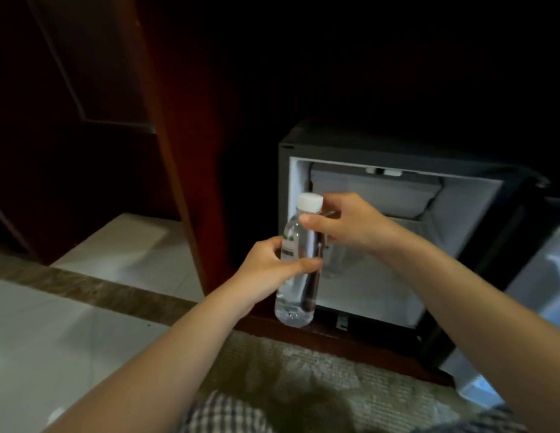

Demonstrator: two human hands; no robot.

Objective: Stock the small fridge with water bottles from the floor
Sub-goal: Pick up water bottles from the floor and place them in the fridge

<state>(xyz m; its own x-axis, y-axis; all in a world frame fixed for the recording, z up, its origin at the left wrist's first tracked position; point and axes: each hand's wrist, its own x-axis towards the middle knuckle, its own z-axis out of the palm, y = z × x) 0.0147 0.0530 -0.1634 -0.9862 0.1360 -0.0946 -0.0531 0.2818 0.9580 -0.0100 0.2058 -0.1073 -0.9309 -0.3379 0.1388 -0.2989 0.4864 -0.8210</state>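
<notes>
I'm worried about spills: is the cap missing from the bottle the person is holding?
No, a white cap sits on top of the water bottle, which the left hand and right hand both hold.

- The fridge (394, 145) sits low at centre-right, its open front facing the person — its door (544, 276) swung out to the right.
- A wooden upright (191, 157) stands just left of the fridge; tiled floor (69, 332) lies further left.
- The bottle (299, 276) is upright before the fridge's left edge.
- The left hand (266, 270) grips its middle from the left; the right hand (344, 223) holds its shoulder from the right, below the cap (310, 203).
- A rug (303, 370) lies before the fridge, nearer the person.
</notes>
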